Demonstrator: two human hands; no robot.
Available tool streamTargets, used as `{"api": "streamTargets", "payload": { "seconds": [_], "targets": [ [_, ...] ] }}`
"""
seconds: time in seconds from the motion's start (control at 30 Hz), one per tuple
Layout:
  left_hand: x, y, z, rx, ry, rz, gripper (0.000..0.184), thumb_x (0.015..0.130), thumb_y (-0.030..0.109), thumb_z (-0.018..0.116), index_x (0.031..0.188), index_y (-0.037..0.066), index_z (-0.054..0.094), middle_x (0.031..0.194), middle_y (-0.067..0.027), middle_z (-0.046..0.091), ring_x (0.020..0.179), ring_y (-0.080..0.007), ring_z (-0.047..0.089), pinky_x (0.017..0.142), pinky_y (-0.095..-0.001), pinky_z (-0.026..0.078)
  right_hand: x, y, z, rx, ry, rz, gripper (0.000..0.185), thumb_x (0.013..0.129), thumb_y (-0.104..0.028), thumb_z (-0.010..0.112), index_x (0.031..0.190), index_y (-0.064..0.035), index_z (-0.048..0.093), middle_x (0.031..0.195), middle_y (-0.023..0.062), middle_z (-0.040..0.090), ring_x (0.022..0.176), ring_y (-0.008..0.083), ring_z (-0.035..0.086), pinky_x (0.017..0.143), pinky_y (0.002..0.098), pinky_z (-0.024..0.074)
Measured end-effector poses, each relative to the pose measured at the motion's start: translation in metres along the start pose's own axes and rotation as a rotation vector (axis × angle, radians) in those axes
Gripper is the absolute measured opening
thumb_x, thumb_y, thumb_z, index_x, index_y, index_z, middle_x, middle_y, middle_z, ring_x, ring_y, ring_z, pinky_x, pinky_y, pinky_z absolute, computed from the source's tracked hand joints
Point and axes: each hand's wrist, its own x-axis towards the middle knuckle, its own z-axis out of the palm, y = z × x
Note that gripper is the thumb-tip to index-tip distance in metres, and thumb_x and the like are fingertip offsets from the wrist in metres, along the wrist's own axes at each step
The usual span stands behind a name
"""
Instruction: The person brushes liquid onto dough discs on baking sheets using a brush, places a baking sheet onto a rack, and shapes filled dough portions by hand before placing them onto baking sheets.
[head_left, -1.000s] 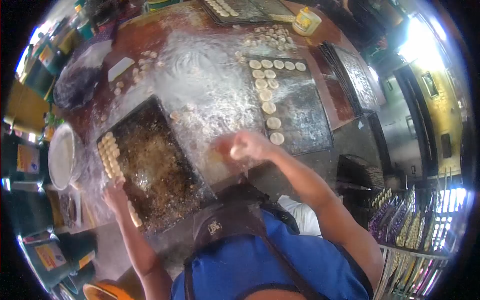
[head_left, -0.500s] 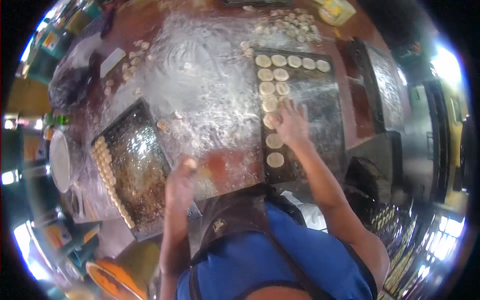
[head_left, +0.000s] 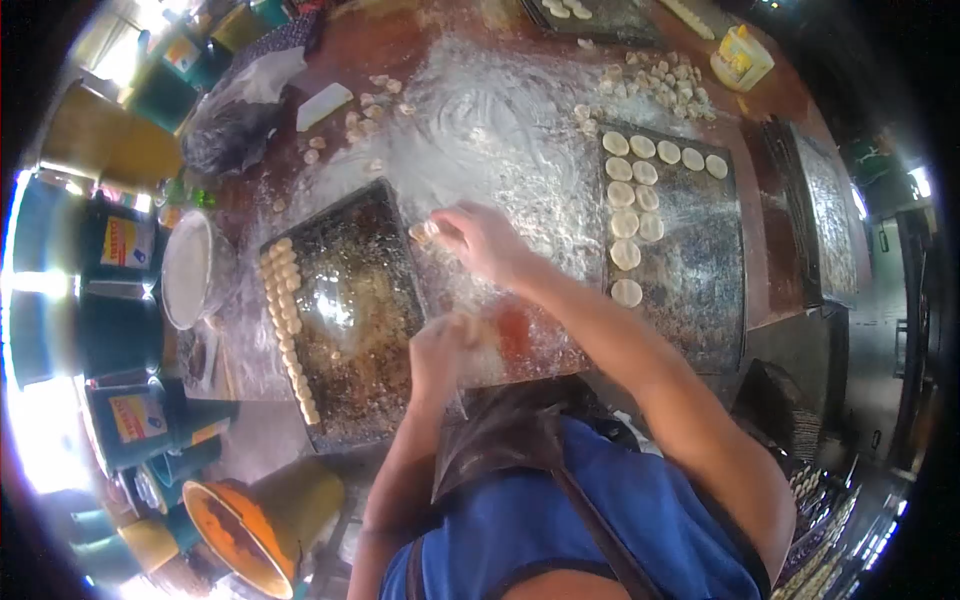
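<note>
My right hand [head_left: 485,243] reaches left over the floured table, fingertips closed at a small piece of dough [head_left: 419,232] beside the left tray. My left hand [head_left: 435,358] is lower, near that tray's right edge. It is closed and blurred, so what it holds cannot be made out. Rows of small dough balls [head_left: 290,315] line the left side of the dark left tray [head_left: 375,350]. On the right tray [head_left: 695,270], flat dough discs [head_left: 625,254] form a top row and two columns at the left. My right forearm crosses in front of its lower left edge.
Loose dough pieces [head_left: 680,85] lie at the back right, near a yellow tub [head_left: 741,60]. A white scraper-like block [head_left: 324,106] and a dark plastic bag [head_left: 235,130] are at the back left. A white bowl [head_left: 190,268] stands left; an orange-lined bucket [head_left: 300,505] is below.
My right hand has left the discs on the right tray and moved left to the dough beside the left tray. Another disc now shows in the second column. The view has shifted.
</note>
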Motion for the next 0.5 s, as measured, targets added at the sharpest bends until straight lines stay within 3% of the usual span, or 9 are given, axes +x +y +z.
{"api": "streamTargets", "payload": {
  "seconds": [0.03, 0.1, 0.23, 0.3, 0.33, 0.37, 0.43, 0.47, 0.5],
  "targets": [
    [0.007, -0.011, -0.011, -0.251, 0.127, 0.119, 0.025, 0.098, 0.025, 0.058, 0.105, 0.002, 0.065, 0.088, -0.0027, 0.063, 0.076, -0.0108, 0.059, 0.066, -0.0234, 0.051, -0.024, -0.031, -0.005, 0.193, 0.181, -0.013, 0.026, 0.083, -0.016, 0.068, 0.109, -0.0085, 0.067, 0.091, 0.0164, 0.065, 0.082, 0.0271, 0.064, 0.075, 0.0394, 0.0522],
    [0.001, 0.012, -0.012, -0.499, 0.242, 0.054, 0.029, 0.101, 0.024, 0.053, 0.113, 0.001, 0.064, 0.095, -0.0036, 0.063, 0.081, -0.0103, 0.059, 0.068, -0.0248, 0.049, -0.064, -0.050, 0.019, 0.026, -0.035, -0.057, 0.024, 0.088, -0.013, 0.066, 0.110, -0.0054, 0.063, 0.087, 0.0111, 0.063, 0.074, 0.0199, 0.060, 0.069, 0.0313, 0.0560],
    [-0.014, 0.013, -0.038, -0.374, 0.013, 0.099, 0.029, 0.101, 0.023, 0.053, 0.117, 0.000, 0.062, 0.094, -0.0048, 0.064, 0.086, -0.0115, 0.061, 0.071, -0.0231, 0.050, -0.102, -0.068, 0.035, -0.100, 0.014, -0.074, 0.033, 0.087, -0.020, 0.068, 0.117, -0.0069, 0.065, 0.096, 0.0134, 0.068, 0.081, 0.0237, 0.065, 0.076, 0.0373, 0.0564],
    [-0.029, 0.033, -0.039, 0.026, -0.113, 0.039, 0.027, 0.100, 0.010, 0.050, 0.125, 0.003, 0.057, 0.101, -0.0064, 0.065, 0.086, -0.0119, 0.066, 0.073, -0.0207, 0.057, -0.111, -0.082, 0.012, 0.267, 0.003, 0.252, 0.034, 0.084, -0.024, 0.071, 0.114, -0.0063, 0.068, 0.105, 0.0154, 0.070, 0.088, 0.0279, 0.069, 0.079, 0.0407, 0.0554],
    [-0.042, 0.047, -0.035, 0.065, -0.237, 0.085, 0.034, 0.095, -0.002, 0.050, 0.129, 0.000, 0.054, 0.110, -0.0077, 0.065, 0.091, -0.0137, 0.066, 0.080, -0.0239, 0.057, -0.115, -0.081, 0.002, 0.413, -0.222, 0.416, 0.031, 0.082, -0.018, 0.070, 0.110, -0.0062, 0.071, 0.106, 0.0152, 0.071, 0.090, 0.0269, 0.070, 0.082, 0.0369, 0.0543],
    [-0.045, 0.047, -0.031, 0.064, -0.251, 0.095, 0.034, 0.095, -0.002, 0.050, 0.129, 0.000, 0.054, 0.110, -0.0077, 0.065, 0.091, -0.0137, 0.066, 0.080, -0.0239, 0.057, -0.121, -0.078, 0.001, 0.401, -0.208, 0.417, 0.031, 0.082, -0.018, 0.070, 0.110, -0.0062, 0.071, 0.106, 0.0152, 0.071, 0.090, 0.0269, 0.070, 0.082, 0.0369, 0.0543],
    [-0.043, 0.042, -0.022, -0.120, -0.432, 0.254, 0.036, 0.092, -0.009, 0.048, 0.127, -0.002, 0.056, 0.114, -0.0105, 0.065, 0.091, -0.0173, 0.068, 0.082, -0.0289, 0.058, -0.129, -0.072, 0.003, 0.014, 0.040, 0.458, 0.030, 0.082, -0.010, 0.065, 0.111, -0.0060, 0.069, 0.105, 0.0147, 0.071, 0.090, 0.0238, 0.070, 0.081, 0.0334, 0.0541],
    [-0.029, 0.029, -0.022, 0.173, -0.426, 0.496, 0.034, 0.090, -0.010, 0.048, 0.120, -0.004, 0.060, 0.112, -0.0130, 0.066, 0.093, -0.0210, 0.067, 0.086, -0.0319, 0.057, -0.138, -0.077, 0.003, 0.056, 0.134, 0.376, 0.028, 0.082, -0.004, 0.060, 0.108, -0.0061, 0.070, 0.102, 0.0139, 0.071, 0.089, 0.0210, 0.070, 0.080, 0.0311, 0.0542],
    [-0.015, 0.017, -0.021, 0.169, -0.435, 0.486, 0.034, 0.090, -0.010, 0.048, 0.120, -0.004, 0.060, 0.112, -0.0130, 0.066, 0.093, -0.0210, 0.067, 0.086, -0.0319, 0.057, -0.144, -0.084, 0.006, 0.054, 0.134, 0.390, 0.028, 0.082, -0.004, 0.060, 0.108, -0.0061, 0.070, 0.102, 0.0139, 0.071, 0.089, 0.0210, 0.070, 0.080, 0.0311, 0.0542]
  ]
}}
